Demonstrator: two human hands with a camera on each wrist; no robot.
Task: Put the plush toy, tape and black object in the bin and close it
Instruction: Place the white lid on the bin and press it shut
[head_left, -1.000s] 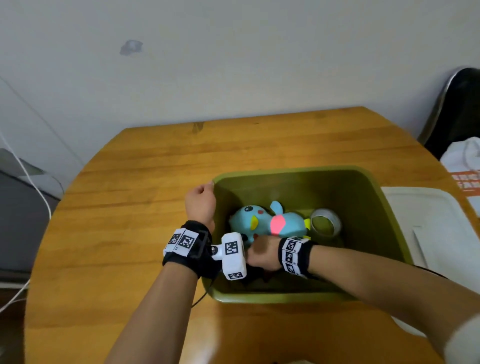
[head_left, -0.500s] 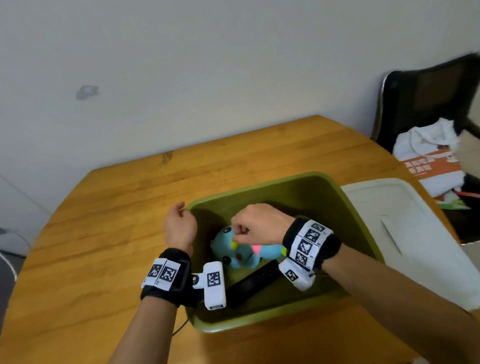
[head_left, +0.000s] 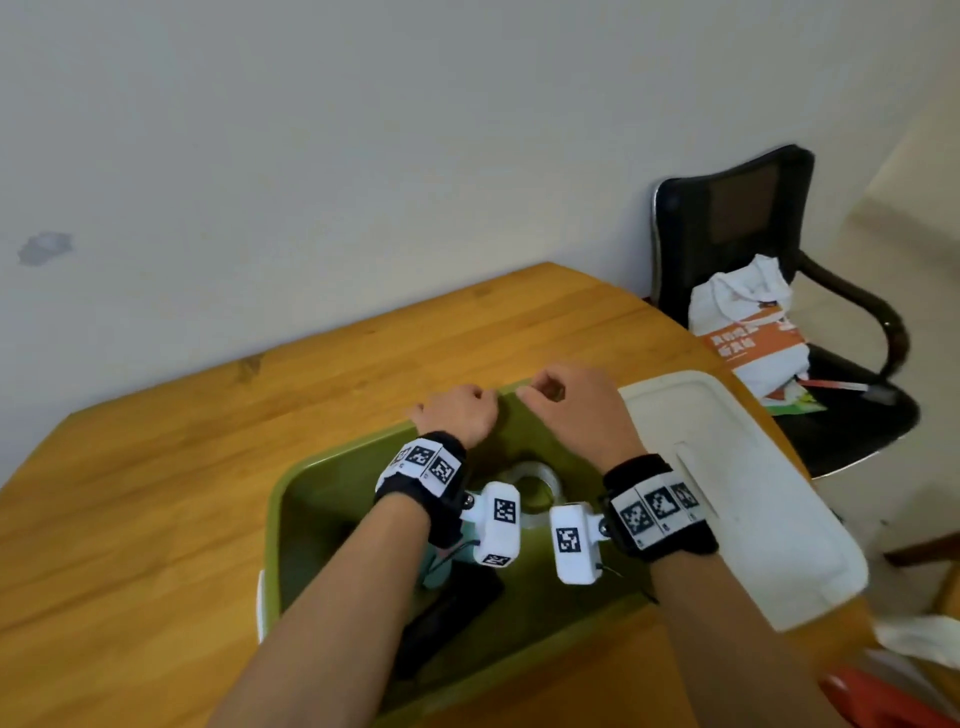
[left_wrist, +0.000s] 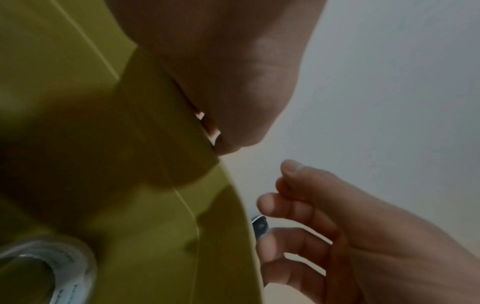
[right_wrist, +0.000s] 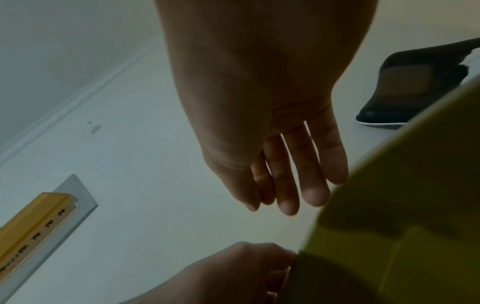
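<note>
Clear tape roll (head_left: 530, 480) and flat black object (head_left: 447, 618) are lying in the olive-green plastic bin (head_left: 291, 499); plush probably hidden. You are gripping its far rim with your left hand (head_left: 457, 415); right hand (head_left: 571, 405) hovering loosely curled, empty. White plastic lid (head_left: 727, 493) is waiting.

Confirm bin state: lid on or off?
Off. The white lid lies flat on the table beside the open green bin; tape roll visible inside.

- Wooden table (head_left: 218, 457), rounded edge, orange-brown planks, stood against a pale wall.
- Olive-green bin (head_left: 301, 499) sat directly on it, open at the top.
- White lid (head_left: 737, 499) lay flat on the tabletop, just right of the bin, its near corner overhanging the table edge.
</note>
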